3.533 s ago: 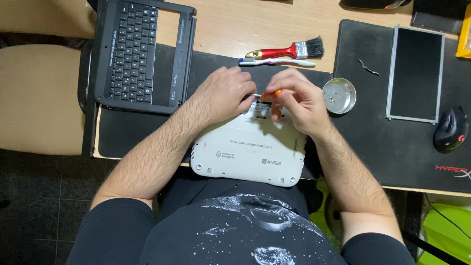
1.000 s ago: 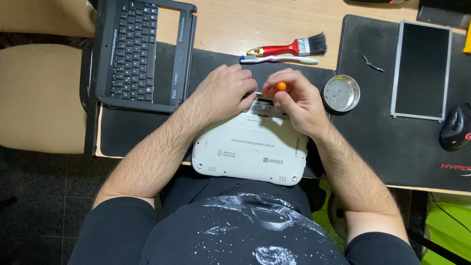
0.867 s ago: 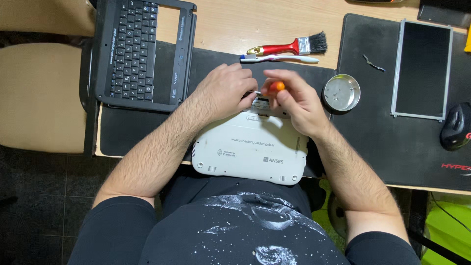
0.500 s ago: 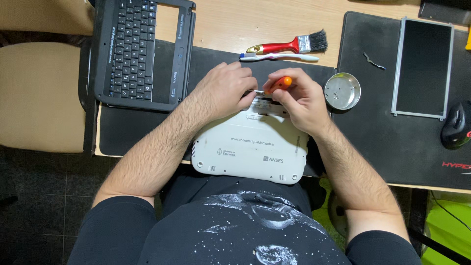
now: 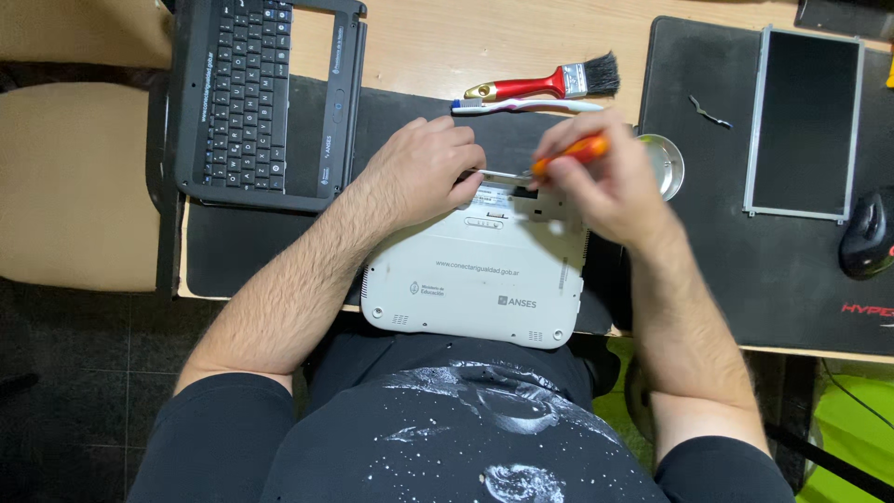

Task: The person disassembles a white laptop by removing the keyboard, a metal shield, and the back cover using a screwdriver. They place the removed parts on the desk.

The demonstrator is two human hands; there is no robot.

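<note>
A white laptop base (image 5: 475, 279) lies upside down on a black mat at the desk's near edge. My left hand (image 5: 424, 172) rests on its far left corner, fingertips at the metal shaft of a screwdriver. My right hand (image 5: 605, 182) grips that screwdriver by its orange handle (image 5: 570, 152), the shaft lying nearly flat and pointing left toward my left fingers. The right hand is blurred.
A black keyboard bezel (image 5: 265, 93) lies at the far left. A red-handled brush (image 5: 545, 84) and a toothbrush (image 5: 521, 106) sit behind my hands. A small round metal dish (image 5: 666, 163), a screen panel (image 5: 805, 121), a bent metal piece (image 5: 708, 112) and a mouse (image 5: 866, 237) lie to the right.
My right hand has lifted and swung the screwdriver from upright over the base to nearly flat. My left hand has stayed on the far left corner.
</note>
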